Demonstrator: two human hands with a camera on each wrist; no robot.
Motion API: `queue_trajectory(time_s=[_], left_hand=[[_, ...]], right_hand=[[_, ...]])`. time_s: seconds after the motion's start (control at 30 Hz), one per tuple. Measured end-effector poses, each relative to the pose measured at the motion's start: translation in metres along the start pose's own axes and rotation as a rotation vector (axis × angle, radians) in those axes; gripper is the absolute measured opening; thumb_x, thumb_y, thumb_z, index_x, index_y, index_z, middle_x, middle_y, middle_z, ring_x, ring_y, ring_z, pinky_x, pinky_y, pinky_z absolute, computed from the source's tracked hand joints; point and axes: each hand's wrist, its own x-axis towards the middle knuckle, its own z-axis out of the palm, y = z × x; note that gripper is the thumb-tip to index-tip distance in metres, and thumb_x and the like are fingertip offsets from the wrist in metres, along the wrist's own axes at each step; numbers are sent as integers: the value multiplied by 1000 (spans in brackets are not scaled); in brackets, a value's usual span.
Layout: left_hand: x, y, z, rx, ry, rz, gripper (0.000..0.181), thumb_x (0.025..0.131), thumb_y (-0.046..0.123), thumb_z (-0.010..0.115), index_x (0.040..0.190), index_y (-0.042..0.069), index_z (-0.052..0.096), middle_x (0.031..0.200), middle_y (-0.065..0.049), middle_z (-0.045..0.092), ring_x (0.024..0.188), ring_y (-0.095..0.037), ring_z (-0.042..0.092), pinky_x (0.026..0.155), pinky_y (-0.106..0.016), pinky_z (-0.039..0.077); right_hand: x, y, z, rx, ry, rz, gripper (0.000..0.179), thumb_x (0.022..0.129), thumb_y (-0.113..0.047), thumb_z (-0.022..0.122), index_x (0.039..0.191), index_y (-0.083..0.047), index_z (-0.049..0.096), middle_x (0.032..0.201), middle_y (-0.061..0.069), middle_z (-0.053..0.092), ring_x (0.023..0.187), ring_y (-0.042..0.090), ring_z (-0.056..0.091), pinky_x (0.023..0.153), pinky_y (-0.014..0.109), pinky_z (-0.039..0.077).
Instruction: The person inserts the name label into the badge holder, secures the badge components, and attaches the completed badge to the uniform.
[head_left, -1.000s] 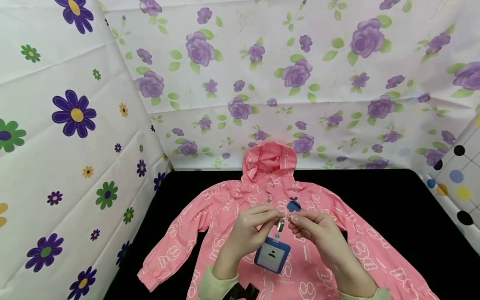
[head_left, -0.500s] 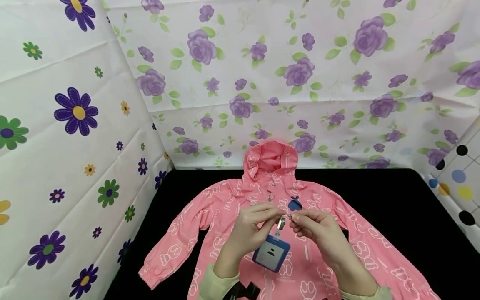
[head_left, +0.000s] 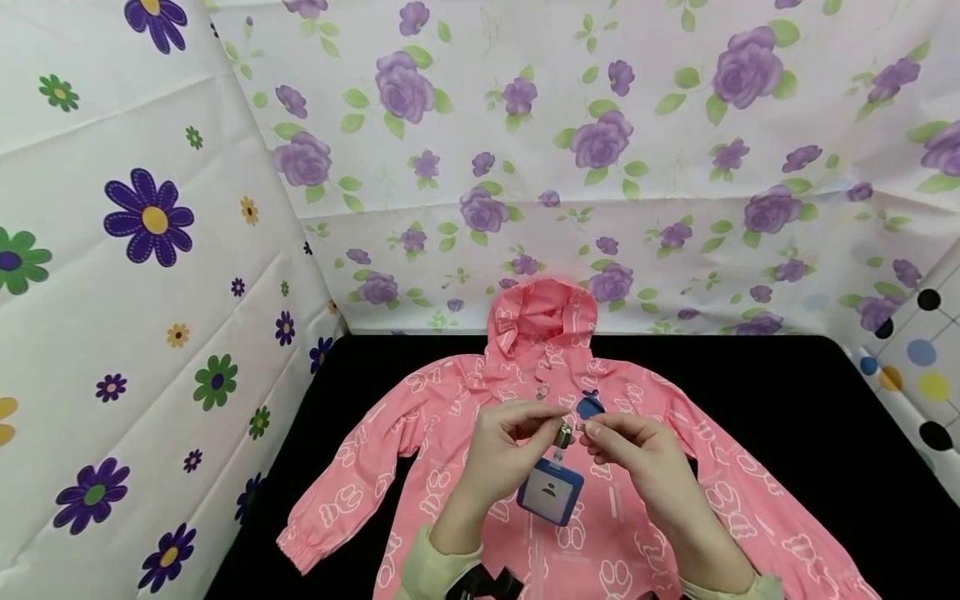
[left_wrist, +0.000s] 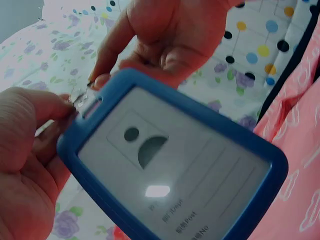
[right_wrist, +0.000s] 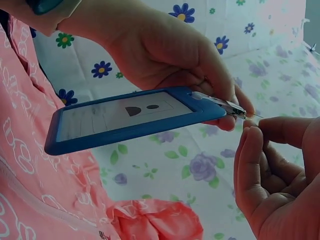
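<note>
A blue-framed ID badge holder [head_left: 551, 493] hangs over the front of a pink hooded jacket [head_left: 442, 417], which is spread out with its hood at the far end. My left hand [head_left: 506, 450] pinches the metal clip [right_wrist: 227, 106] at the top of the holder between thumb and fingers. Close beside it, my right hand [head_left: 637, 450] has thumb and forefinger pressed together at a small, thin metal piece by the clip. A fine wire [right_wrist: 257, 116] shows between the two hands in the right wrist view. The card's person icon and printed lines face up.
The jacket lies on a black tabletop [head_left: 780, 417], its sleeves out to both sides. A dark blue patch [head_left: 590, 407] sits on its chest, just beyond my fingers. Flower-printed sheets [head_left: 480, 125] stand upright behind and at the left, a dotted one at the right.
The badge holder has risen slightly and swung a little to the right. My left fingers have shifted on the clip, and my right fingertips stay close beside them.
</note>
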Motion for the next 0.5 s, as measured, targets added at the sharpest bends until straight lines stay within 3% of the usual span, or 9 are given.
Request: queue_trajectory(time_s=[0.13, 0.23, 0.37, 0.5], left_hand=[[0, 3, 1, -158, 20, -177, 17, 103, 0, 70, 118, -4, 77, 96, -19, 79, 82, -17, 79, 72, -42, 67], [0, 4, 1, -239, 29, -265, 19, 103, 1, 70, 117, -9, 75, 98, -25, 77, 84, -14, 78, 80, -41, 67], [0, 4, 2, -291, 43, -297, 18, 102, -1, 69, 113, -15, 72, 99, -32, 74, 86, -13, 78, 83, -38, 66], [0, 3, 3, -289, 58, -306, 14, 102, -2, 69, 110, -13, 73, 98, -34, 73, 85, -12, 77, 82, -35, 66]], right_hand=[[1, -1, 3, -9, 22, -27, 27, 106, -11, 68, 112, 15, 71, 95, 6, 78, 83, 15, 71, 77, 29, 64], [1, -1, 4, -12, 42, -32, 26, 106, -11, 69, 111, 14, 72, 94, 6, 78, 83, 16, 71, 77, 29, 64], [2, 1, 6, -29, 55, -31, 23, 105, -12, 70, 110, 10, 74, 95, 8, 77, 83, 18, 72, 78, 29, 64], [3, 3, 7, -43, 64, -29, 23, 105, -14, 71, 110, 8, 75, 96, 11, 75, 84, 20, 70, 79, 29, 64]])
